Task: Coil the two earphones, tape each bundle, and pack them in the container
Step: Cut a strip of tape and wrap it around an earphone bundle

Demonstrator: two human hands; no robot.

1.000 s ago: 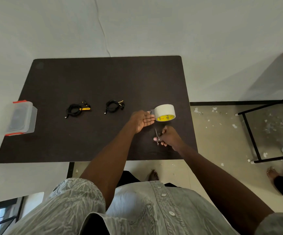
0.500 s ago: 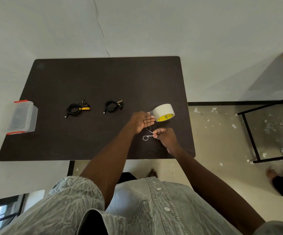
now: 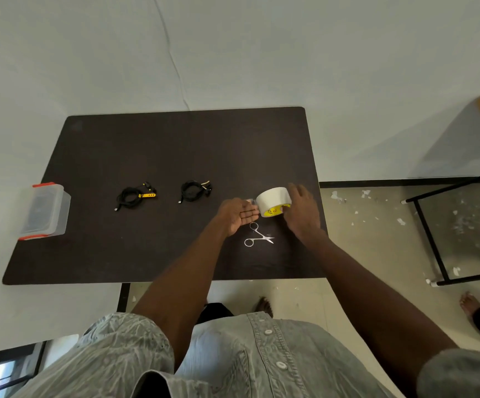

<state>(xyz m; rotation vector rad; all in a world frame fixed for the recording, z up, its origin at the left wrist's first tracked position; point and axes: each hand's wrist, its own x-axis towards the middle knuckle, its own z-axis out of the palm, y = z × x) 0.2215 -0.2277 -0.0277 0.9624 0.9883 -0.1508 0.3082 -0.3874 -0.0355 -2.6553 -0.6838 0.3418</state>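
Note:
Two coiled black earphones lie on the dark table (image 3: 152, 254): one with a yellow remote (image 3: 134, 195) on the left, the other (image 3: 194, 191) to its right. The roll of white tape (image 3: 273, 201) stands on edge near the right side. My left hand (image 3: 237, 215) is at the roll's left, palm showing, and pinches the tape's free end at its far fingertips. Against the roll's right side rests my right hand (image 3: 303, 211), fingers loosely extended. The small scissors (image 3: 257, 237) lie on the table between my wrists. The clear container with orange clips (image 3: 45, 211) sits at the left edge.
A black metal frame (image 3: 434, 239) stands on the littered floor to the right. Another person's foot (image 3: 469, 303) is at the lower right. A white wall lies beyond the table's far edge.
My right hand laid the scissors down on the table and moved up to the right side of the tape roll. My left hand stayed by the roll.

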